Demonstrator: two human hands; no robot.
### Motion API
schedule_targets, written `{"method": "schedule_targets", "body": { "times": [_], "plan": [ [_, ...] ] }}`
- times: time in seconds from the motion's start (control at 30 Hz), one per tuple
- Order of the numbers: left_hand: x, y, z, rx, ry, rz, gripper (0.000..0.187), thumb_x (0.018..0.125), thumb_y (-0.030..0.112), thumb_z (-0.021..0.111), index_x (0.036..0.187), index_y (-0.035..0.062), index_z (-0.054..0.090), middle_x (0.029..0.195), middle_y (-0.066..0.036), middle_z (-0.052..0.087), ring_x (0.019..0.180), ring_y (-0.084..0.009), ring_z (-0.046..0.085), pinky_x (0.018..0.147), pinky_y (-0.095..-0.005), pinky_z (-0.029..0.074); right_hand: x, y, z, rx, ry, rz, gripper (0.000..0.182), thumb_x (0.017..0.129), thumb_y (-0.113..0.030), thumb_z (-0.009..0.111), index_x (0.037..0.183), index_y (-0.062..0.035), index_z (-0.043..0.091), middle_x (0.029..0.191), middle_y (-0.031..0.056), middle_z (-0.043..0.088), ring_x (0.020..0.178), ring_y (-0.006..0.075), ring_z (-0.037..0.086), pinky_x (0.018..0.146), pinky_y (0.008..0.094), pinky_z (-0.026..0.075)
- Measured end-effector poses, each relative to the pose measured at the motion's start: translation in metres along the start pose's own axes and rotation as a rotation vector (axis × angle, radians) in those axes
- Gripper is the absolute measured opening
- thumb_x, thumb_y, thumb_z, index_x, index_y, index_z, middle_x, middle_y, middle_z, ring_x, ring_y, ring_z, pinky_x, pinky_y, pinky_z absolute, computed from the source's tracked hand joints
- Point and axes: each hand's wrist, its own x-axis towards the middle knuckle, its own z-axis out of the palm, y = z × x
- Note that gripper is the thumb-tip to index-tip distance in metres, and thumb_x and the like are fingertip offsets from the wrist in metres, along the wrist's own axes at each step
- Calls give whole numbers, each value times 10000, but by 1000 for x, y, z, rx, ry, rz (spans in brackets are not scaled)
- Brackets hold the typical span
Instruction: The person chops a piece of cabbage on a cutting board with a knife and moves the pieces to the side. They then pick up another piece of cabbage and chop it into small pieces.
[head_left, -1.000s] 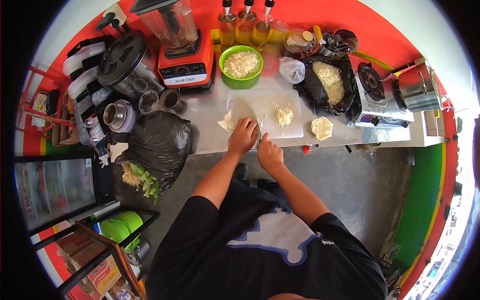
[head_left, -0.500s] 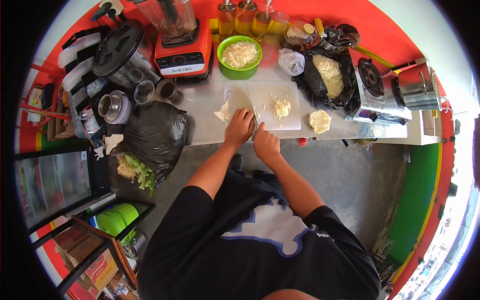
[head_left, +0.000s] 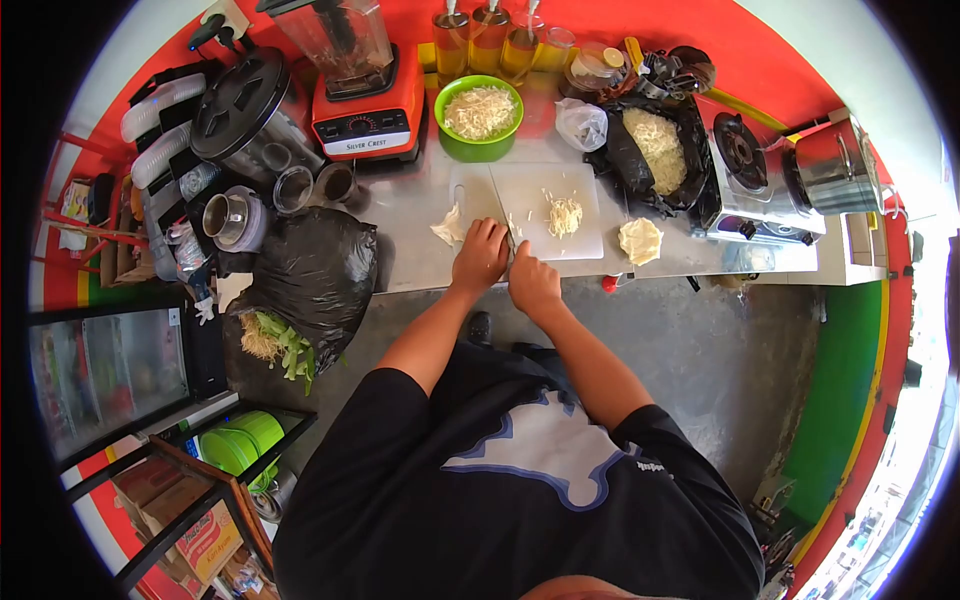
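Note:
On a white cutting board [head_left: 523, 178], my right hand [head_left: 535, 284] is closed around a knife [head_left: 511, 238], its blade pointing away from me. Just left of the blade, my left hand [head_left: 481, 256] presses down with bent fingers on a pale dough sheet, mostly hidden beneath it. A loose pale dough piece [head_left: 447, 226] lies by the left fingertips. Right of the knife sits a small heap of thin pale strips [head_left: 565, 216], with a few scattered strips around it. A round pale dough sheet or stack [head_left: 640, 242] rests on the steel counter beyond the board.
Behind the board stands a green bowl [head_left: 480, 146] filled with pale shreds. A black bag [head_left: 614, 158] of shreds and a gas stove [head_left: 752, 226] are on the right. A red blender [head_left: 368, 116] and a full black plastic bag [head_left: 318, 275] stand left.
The view has shifted slightly. Both hands stay in nearly the same place at the knife, and the strips look much the same.

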Motion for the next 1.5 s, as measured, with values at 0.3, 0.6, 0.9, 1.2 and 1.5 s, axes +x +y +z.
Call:
{"method": "schedule_targets", "body": {
  "times": [0.3,0.6,0.9,1.2,1.5],
  "plan": [
    [4,4,-5,146,25,-12,102,842,70,626,944,70,635,961,-67,598,955,-299,533,821,-427,434,-10,-3,-3,5,-36,16,291,913,-84,557,1147,35,431,946,275,715,933,428,719,807,496,582],
    [2,6,-8,98,81,-10,139,783,90,667,921,80,664,942,-42,637,923,-288,547,819,-428,421,1,1,-17,57,-23,-43,266,925,-104,548,1126,25,431,990,292,704,963,441,709,837,499,575],
    [3,1,-8,96,111,7,100,785,107,680,882,92,655,959,-36,620,925,-293,552,802,-434,419,7,4,-4,74,11,-75,266,907,-83,553,1114,33,433,961,296,704,922,444,714,809,496,578],
    [2,2,-7,91,105,22,71,782,75,676,835,85,631,893,-50,589,882,-290,545,757,-432,427,-10,5,-9,12,-59,-70,244,911,-72,545,1105,26,434,955,305,700,928,438,713,799,499,580],
    [0,1,-8,82,67,64,68,769,64,667,822,75,625,884,-62,590,861,-292,545,761,-419,432,4,12,-10,22,15,-123,248,917,-88,546,1110,19,434,939,281,712,912,443,716,793,503,583]
  ]
}}
